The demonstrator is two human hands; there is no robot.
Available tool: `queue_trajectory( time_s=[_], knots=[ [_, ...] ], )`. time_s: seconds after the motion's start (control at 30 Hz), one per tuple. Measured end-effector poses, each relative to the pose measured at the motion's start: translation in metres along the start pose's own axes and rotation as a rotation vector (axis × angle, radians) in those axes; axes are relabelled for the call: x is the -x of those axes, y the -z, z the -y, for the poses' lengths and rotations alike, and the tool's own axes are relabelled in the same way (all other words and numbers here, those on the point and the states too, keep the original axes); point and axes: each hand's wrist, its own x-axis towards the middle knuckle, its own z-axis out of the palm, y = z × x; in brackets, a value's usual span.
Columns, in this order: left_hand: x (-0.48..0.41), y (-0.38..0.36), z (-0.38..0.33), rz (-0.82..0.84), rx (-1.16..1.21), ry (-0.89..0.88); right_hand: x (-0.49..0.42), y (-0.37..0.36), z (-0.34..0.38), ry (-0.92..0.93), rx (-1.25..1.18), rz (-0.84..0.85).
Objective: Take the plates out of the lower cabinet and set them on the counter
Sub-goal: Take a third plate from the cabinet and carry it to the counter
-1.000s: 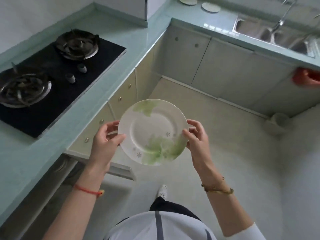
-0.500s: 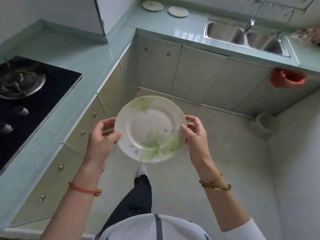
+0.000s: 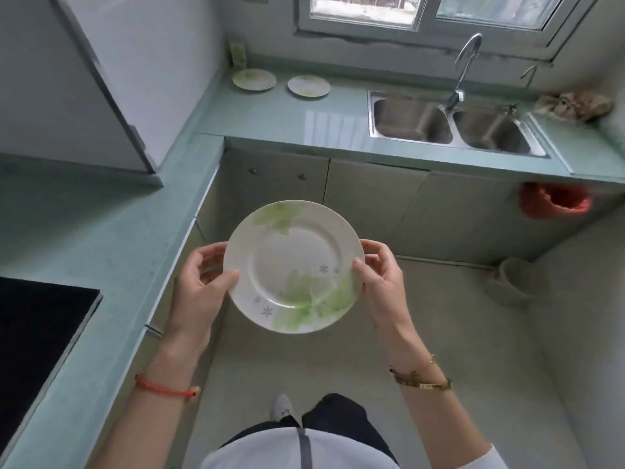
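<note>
Green-leafed dinner plate (image 3: 293, 266) pinched at opposite rims by left hand (image 3: 199, 288) and right hand (image 3: 381, 279) fingers, held over the floor (image 3: 439, 333), where a slipping grip could shatter it before reaching the worktop (image 3: 270, 113).

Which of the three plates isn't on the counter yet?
The plate held by both hands, left hand and right hand; the other two plates already lie on the counter.

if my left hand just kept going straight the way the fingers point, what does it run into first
The left hand has its fingers curled right against the rim of the round white plate with green leaf print, so that plate comes first; it is already touching.
</note>
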Motion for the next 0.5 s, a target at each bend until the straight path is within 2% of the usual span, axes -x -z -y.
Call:
queue_trajectory(
  time_s=[0.27, 0.5],
  knots=[
    [-0.148, -0.038, -0.023, 0.022, -0.024, 0.017, -0.142, -0.045, 0.023, 0.009, 0.022, -0.05],
    [-0.277, -0.081, -0.035, -0.065, 0.001, 0.019, -0.288, -0.079, 0.037, -0.013, 0.022, 0.018]
  ],
)
